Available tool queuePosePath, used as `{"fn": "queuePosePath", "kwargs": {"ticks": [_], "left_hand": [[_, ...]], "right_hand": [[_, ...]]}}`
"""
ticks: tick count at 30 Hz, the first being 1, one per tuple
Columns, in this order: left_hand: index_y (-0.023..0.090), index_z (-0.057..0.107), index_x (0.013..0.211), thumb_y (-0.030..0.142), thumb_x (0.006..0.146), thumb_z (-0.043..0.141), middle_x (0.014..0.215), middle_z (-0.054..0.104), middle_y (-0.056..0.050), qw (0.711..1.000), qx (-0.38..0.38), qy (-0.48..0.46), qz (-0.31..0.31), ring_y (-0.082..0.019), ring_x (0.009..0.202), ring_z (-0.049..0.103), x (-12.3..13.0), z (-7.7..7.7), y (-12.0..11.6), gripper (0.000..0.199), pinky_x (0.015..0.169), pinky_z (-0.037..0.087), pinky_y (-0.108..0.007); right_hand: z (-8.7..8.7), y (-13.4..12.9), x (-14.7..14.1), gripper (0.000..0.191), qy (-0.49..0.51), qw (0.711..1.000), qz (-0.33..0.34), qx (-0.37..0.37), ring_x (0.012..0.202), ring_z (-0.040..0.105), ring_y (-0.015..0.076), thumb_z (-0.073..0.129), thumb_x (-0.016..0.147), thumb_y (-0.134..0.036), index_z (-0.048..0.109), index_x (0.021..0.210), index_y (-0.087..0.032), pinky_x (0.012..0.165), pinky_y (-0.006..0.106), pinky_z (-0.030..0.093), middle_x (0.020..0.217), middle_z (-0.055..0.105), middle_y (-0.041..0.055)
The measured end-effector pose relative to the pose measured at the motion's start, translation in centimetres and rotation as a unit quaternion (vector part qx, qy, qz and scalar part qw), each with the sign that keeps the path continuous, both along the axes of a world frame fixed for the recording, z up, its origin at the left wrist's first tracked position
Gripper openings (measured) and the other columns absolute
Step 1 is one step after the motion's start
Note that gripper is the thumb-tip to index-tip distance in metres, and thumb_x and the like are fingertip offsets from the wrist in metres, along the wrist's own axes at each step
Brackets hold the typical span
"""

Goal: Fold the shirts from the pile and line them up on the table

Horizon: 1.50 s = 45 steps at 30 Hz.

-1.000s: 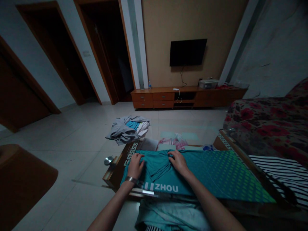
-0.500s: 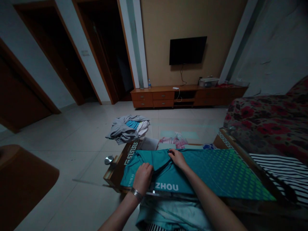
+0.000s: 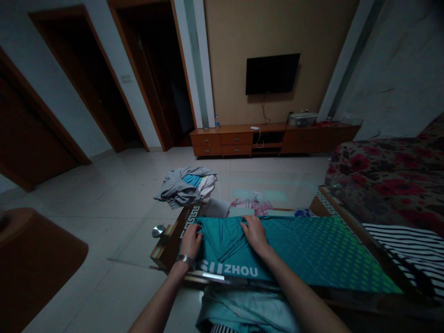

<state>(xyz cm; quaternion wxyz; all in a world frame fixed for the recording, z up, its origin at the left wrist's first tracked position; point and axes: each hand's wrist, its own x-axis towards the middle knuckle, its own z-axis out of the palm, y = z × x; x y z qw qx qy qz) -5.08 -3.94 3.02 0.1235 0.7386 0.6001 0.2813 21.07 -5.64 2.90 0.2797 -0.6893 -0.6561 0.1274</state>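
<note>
A teal sports shirt (image 3: 298, 249) with white lettering and a green pattern at its right end lies flat across the glass-topped coffee table (image 3: 173, 222). Its left part is folded over into a pointed flap. My left hand (image 3: 190, 243), with a metal watch or bracelet at the wrist, is closed on the cloth at the shirt's left edge. At the far edge, around the middle, my right hand (image 3: 255, 233) pinches the fabric by the fold. Another pale teal garment (image 3: 243, 305) shows below the table's near edge, with striped cloth under it.
A pile of grey, blue and white clothes (image 3: 183, 185) is beyond the table's left end. Black-and-white striped cloth (image 3: 405, 254) lies at right, by the flowered sofa (image 3: 381, 171). A brown rounded seat (image 3: 38, 263) stands at left. A TV cabinet (image 3: 236, 143) lines the far wall.
My left hand has moved left to the shirt's edge, and the folded flap now lies flatter with more lettering showing. My right hand stays near the same spot on the far edge.
</note>
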Motion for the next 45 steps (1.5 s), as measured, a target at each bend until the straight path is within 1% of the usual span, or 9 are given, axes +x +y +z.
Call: {"fn": "queuePosePath", "kwargs": {"ticks": [3, 7, 12, 16, 23, 27, 31, 37, 45], "left_hand": [[0.013, 0.059, 0.102, 0.004, 0.074, 0.048, 0.108, 0.056, -0.013, 1.000, 0.011, -0.010, 0.026, -0.025, 0.108, 0.050, -1.8, -0.2, 3.8, 0.031, 0.099, 0.037, -0.043], [0.017, 0.062, 0.107, -0.002, 0.060, 0.053, 0.114, 0.059, -0.008, 0.998, -0.022, -0.018, -0.058, -0.023, 0.111, 0.051, -2.6, 0.0, 7.8, 0.052, 0.101, 0.038, -0.038], [0.016, 0.065, 0.081, -0.004, 0.051, 0.051, 0.088, 0.065, -0.002, 0.982, -0.086, -0.021, -0.166, -0.017, 0.087, 0.057, -2.9, -0.2, 10.9, 0.039, 0.083, 0.046, -0.028], [0.014, 0.058, 0.068, -0.002, 0.049, 0.050, 0.071, 0.057, 0.001, 0.979, -0.101, -0.040, -0.174, -0.014, 0.070, 0.050, -3.8, -1.0, 12.1, 0.026, 0.070, 0.043, -0.025], [0.014, 0.060, 0.078, 0.000, 0.048, 0.047, 0.080, 0.059, 0.000, 0.970, -0.125, -0.102, -0.182, -0.014, 0.077, 0.054, -5.0, -1.6, 11.8, 0.036, 0.072, 0.043, -0.024], [0.015, 0.064, 0.078, 0.001, 0.047, 0.044, 0.081, 0.063, -0.001, 0.968, -0.132, -0.114, -0.182, -0.015, 0.079, 0.055, -4.9, -1.4, 11.6, 0.039, 0.073, 0.043, -0.024], [0.014, 0.065, 0.074, 0.002, 0.050, 0.044, 0.079, 0.064, -0.002, 0.971, -0.133, -0.114, -0.160, -0.015, 0.078, 0.057, -4.7, -1.7, 11.8, 0.034, 0.073, 0.044, -0.025], [0.014, 0.064, 0.074, 0.004, 0.056, 0.052, 0.079, 0.065, -0.002, 0.977, -0.133, -0.109, -0.123, -0.016, 0.081, 0.058, -4.8, -2.8, 12.3, 0.024, 0.077, 0.046, -0.026], [0.015, 0.063, 0.074, 0.002, 0.060, 0.050, 0.078, 0.065, -0.002, 0.986, -0.122, -0.084, -0.081, -0.016, 0.082, 0.059, -4.4, -3.0, 12.4, 0.024, 0.078, 0.047, -0.025]], "right_hand": [[1.0, -1.0, -3.7, 0.025, 0.010, 0.997, 0.082, 0.011, 0.107, 0.054, 0.0210, 0.052, 0.090, -0.024, 0.065, 0.110, -0.018, 0.094, 0.028, 0.039, 0.108, 0.063, 0.0093], [1.5, -0.7, -9.6, 0.028, 0.000, 0.992, 0.128, -0.001, 0.106, 0.054, 0.0229, 0.057, 0.087, -0.027, 0.062, 0.114, -0.018, 0.091, 0.031, 0.041, 0.109, 0.061, 0.0090], [1.3, 0.6, -13.6, 0.041, -0.040, 0.993, 0.112, -0.014, 0.105, 0.054, 0.0253, 0.057, 0.083, -0.018, 0.055, 0.124, -0.018, 0.087, 0.034, 0.043, 0.111, 0.060, 0.0105], [0.3, 0.7, -13.3, 0.047, -0.018, 0.992, 0.121, 0.008, 0.103, 0.055, 0.0205, 0.042, 0.081, -0.003, 0.056, 0.123, -0.018, 0.089, 0.029, 0.041, 0.107, 0.062, 0.0084], [-1.0, 0.1, -12.0, 0.034, 0.004, 0.987, 0.153, 0.041, 0.100, 0.054, 0.0185, 0.044, 0.084, -0.006, 0.063, 0.109, -0.020, 0.087, 0.027, 0.040, 0.101, 0.061, 0.0060], [-0.3, -0.4, -12.4, 0.023, -0.026, 0.985, 0.170, 0.028, 0.102, 0.052, 0.0209, 0.053, 0.086, -0.017, 0.063, 0.106, -0.020, 0.086, 0.030, 0.041, 0.103, 0.060, 0.0061], [1.2, -1.5, -12.4, 0.024, -0.067, 0.987, 0.146, -0.013, 0.104, 0.051, 0.0249, 0.061, 0.083, -0.025, 0.063, 0.107, -0.020, 0.085, 0.034, 0.041, 0.106, 0.060, 0.0086], [3.2, -3.5, -11.2, 0.029, -0.139, 0.978, 0.127, -0.093, 0.104, 0.053, 0.0272, 0.044, 0.087, -0.009, 0.062, 0.109, -0.016, 0.084, 0.038, 0.042, 0.107, 0.060, 0.0143], [3.4, -5.5, -10.2, 0.031, -0.158, 0.960, 0.211, -0.093, 0.106, 0.052, 0.0291, 0.049, 0.082, -0.006, 0.064, 0.106, -0.018, 0.082, 0.040, 0.042, 0.109, 0.059, 0.0142]]}}
